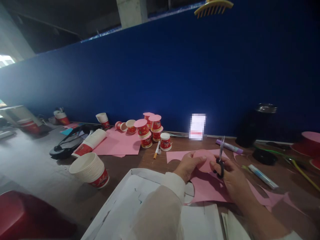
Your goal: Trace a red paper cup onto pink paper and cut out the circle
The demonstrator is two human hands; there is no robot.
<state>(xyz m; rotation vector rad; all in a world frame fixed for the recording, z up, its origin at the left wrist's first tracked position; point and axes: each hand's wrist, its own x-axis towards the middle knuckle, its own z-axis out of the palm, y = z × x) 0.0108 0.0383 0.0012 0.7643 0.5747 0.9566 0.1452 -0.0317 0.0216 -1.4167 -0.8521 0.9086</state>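
My left hand [187, 165] pinches a round pink paper disc [203, 160] by its left side. Scissors [221, 156] are in my right hand [231, 171], blades pointing up, with the fingers around the black handles. The right thumb is close to the disc's right edge; whether it presses on it I cannot tell. Below both hands lies a cut-up pink paper sheet [212, 189] with curved gaps in its edges. Left of them stand red paper cups [146, 141], several of them stacked and topped with pink discs.
A stack of white-and-red paper cups [91, 170] stands at left, near pink sheets [122, 143] and a black headset [67, 141]. A white box lid [127, 196] lies in front. To the right are a glue stick [263, 176], a purple tube [229, 146] and a dark flask [255, 125].
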